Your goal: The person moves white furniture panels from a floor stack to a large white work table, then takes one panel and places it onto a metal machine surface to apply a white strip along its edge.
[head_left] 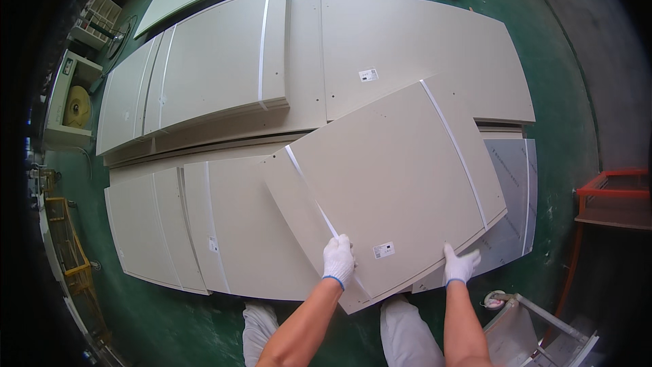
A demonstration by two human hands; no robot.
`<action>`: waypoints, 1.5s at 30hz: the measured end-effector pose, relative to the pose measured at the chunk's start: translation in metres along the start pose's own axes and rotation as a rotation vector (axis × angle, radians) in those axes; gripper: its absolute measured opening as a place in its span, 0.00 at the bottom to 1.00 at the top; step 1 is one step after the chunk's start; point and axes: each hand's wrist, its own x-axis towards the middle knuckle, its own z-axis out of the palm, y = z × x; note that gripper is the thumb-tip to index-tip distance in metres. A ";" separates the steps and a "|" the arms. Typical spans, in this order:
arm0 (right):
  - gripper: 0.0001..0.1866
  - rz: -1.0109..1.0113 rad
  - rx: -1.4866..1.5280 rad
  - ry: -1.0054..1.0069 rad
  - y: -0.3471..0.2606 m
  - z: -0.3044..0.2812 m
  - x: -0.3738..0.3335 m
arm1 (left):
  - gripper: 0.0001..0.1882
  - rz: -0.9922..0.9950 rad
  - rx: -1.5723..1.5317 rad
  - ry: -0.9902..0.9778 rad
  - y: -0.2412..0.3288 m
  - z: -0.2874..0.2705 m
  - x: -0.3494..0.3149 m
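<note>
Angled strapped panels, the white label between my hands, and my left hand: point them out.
Angled strapped panels (392,180): head view, middle of the top face.
White label (384,250): head view, middle of its face.
Left hand (338,259): head view, back of the hand.

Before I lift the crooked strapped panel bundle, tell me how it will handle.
The panel bundle is probably stiff: its broad face shows no visible sag. It is likely heavy, given its breadth and layered edge. The strap gripped by the left hand may give a little, since it bends toward that hand.
</note>
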 end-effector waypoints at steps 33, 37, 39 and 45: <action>0.16 -0.204 1.094 -0.754 -0.329 0.037 0.043 | 0.43 1.453 1.797 0.387 0.200 0.027 0.207; 0.19 -0.247 1.066 -0.715 -0.362 0.035 0.046 | 0.43 1.395 1.759 0.361 0.252 0.040 0.210; 0.21 -0.281 1.060 -0.698 -0.380 0.038 0.044 | 0.45 1.362 1.766 0.433 0.264 0.041 0.224; 0.43 -0.685 0.905 -0.808 -0.320 0.051 0.032 | 0.47 1.309 1.710 0.520 0.284 0.069 0.226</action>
